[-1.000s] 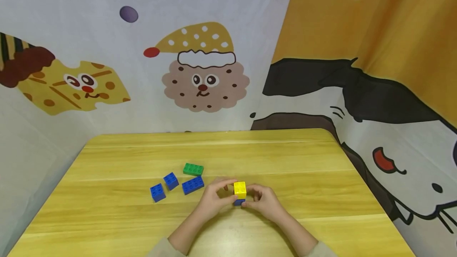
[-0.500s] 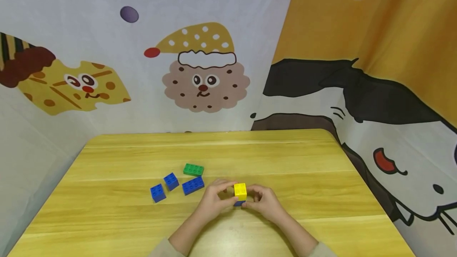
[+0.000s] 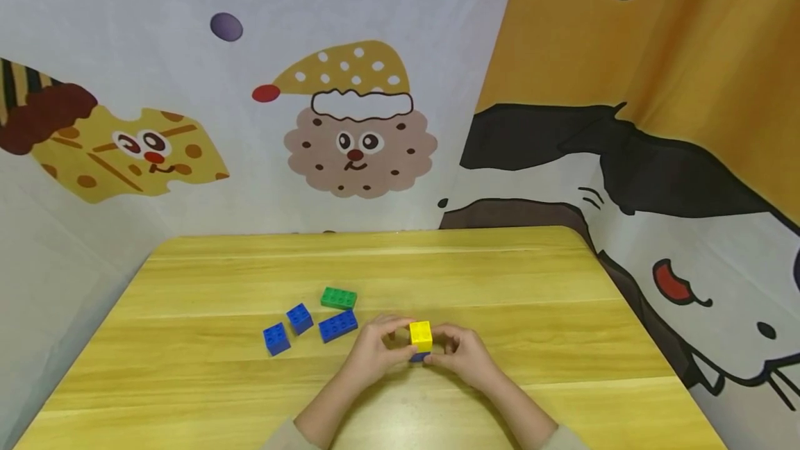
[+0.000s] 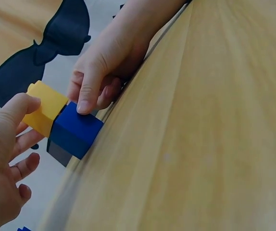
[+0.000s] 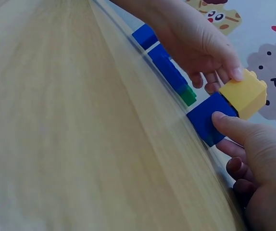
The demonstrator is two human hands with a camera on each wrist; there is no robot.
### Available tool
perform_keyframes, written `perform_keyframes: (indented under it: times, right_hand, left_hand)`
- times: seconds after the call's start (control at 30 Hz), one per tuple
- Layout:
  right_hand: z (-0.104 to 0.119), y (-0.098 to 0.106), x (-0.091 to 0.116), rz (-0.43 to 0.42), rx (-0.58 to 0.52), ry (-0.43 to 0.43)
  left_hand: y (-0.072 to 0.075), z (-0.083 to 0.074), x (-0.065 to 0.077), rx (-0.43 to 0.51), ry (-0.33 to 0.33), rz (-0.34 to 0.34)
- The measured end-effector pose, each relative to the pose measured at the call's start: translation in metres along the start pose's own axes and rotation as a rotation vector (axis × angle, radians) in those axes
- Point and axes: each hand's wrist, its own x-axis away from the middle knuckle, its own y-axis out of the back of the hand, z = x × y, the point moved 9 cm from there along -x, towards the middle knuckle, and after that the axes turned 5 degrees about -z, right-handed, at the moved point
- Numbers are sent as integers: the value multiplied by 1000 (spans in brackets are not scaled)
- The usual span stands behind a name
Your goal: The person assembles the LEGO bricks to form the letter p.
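Left hand (image 3: 373, 347) pinches yellow plastic cube (image 3: 421, 336), right hand (image 3: 469, 357) blue plastic cube (image 5: 206, 119) beneath, between desk (image 3: 187, 380) side edges; likely joining, pressing calls for alignment.

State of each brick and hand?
Yellow 2x2 brick: on lower blue brick, seating unclear
Lower blue brick: held beneath yellow
Left hand: pinches yellow 2x2 brick
Right hand: pinches lower blue brick
Green 2x4 brick: loose, upright
Blue 2x4 brick: loose, upright
Nearer blue 2x2 brick: loose, upright
Farther blue 2x2 brick: loose, upright
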Motion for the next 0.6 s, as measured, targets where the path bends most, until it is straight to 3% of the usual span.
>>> perform_keyframes:
  times: [0.3, 0.6]
  right_hand:
    - [-2, -2, 0, 13, -6, -12]
    - [-2, 0, 1, -5, 1, -5]
  left_hand:
    - [0, 11, 4, 100, 60, -24]
    - [-1, 11, 8, 96, 15, -29]
